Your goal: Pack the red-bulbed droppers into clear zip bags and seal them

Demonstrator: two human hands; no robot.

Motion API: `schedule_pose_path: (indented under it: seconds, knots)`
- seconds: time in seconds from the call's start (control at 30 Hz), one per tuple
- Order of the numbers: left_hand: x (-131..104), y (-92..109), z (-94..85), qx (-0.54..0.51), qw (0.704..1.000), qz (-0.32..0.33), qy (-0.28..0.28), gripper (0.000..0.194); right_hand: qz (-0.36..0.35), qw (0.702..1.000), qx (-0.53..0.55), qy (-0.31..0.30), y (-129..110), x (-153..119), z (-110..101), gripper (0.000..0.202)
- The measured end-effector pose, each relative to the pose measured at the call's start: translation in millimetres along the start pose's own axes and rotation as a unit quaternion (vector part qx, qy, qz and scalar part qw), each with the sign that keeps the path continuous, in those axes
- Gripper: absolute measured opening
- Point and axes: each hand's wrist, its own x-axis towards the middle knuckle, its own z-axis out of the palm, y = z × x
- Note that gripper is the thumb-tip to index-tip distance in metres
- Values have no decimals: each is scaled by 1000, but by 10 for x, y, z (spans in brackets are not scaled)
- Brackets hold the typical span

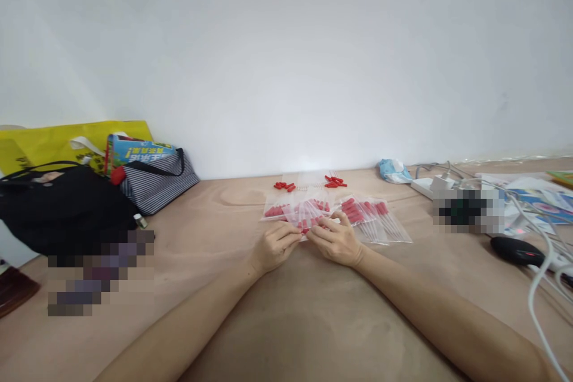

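Observation:
Both hands meet at the near edge of a clear plastic bag [304, 210] that holds thin white sticks with red ends. My left hand [275, 247] is closed, its thumb and fingertips pinching the bag's left corner. At the right of that edge, my right hand [336, 243] has its fingers bent and closed on the same bag. Its fingertips partly cover the red ends. Beside my right hand lie more clear bags [378, 228] of red-ended sticks. Further back are a loose group of red-tipped sticks [284, 186] and another red-tipped group [335, 181].
On the left stand a black bag [67, 209], a striped bag [154, 185] and a yellow bag [85, 131]. A blue-and-white packet [394, 171] sits near the wall. At right are a power strip [423, 187], white cables [532, 304], a black mouse-like device [517, 250] and papers.

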Motion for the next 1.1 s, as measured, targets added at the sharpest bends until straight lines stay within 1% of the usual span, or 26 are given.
schedule_pose_path:
  seconds: [0.2, 0.33, 0.5, 0.63, 0.73, 0.93, 1.03, 1.1]
  knots:
    - [-39, -37, -70, -6, 1000, -15, 14, 8, 43, 999, 19, -22, 146, -139, -74, 15]
    - [-69, -73, -95, -15, 999, -34, 18, 8, 80, 995, 48, -40, 187, -172, -110, 17]
    - [-55, -78, -98, -19, 997, -70, 7, 10, 165, 976, 136, -49, 170, -150, -69, 15]
    - [-46, -77, -90, -14, 996, -81, 17, 11, 198, 962, 175, -65, 166, -141, -38, 14]
    - [-65, -104, -81, -17, 995, -91, 27, 10, 188, 962, 185, -69, 163, -131, -38, 14]
    - [-98, -159, -73, -38, 994, -95, 34, 12, 112, 980, 152, -57, 154, -121, -19, 14]
    - [-88, -158, -75, -34, 994, -95, 36, 11, 101, 983, 133, -71, 142, -105, -13, 16]
    - [-70, -153, -73, -23, 995, -95, 38, 11, 108, 982, 131, -83, 128, -83, -22, 15]
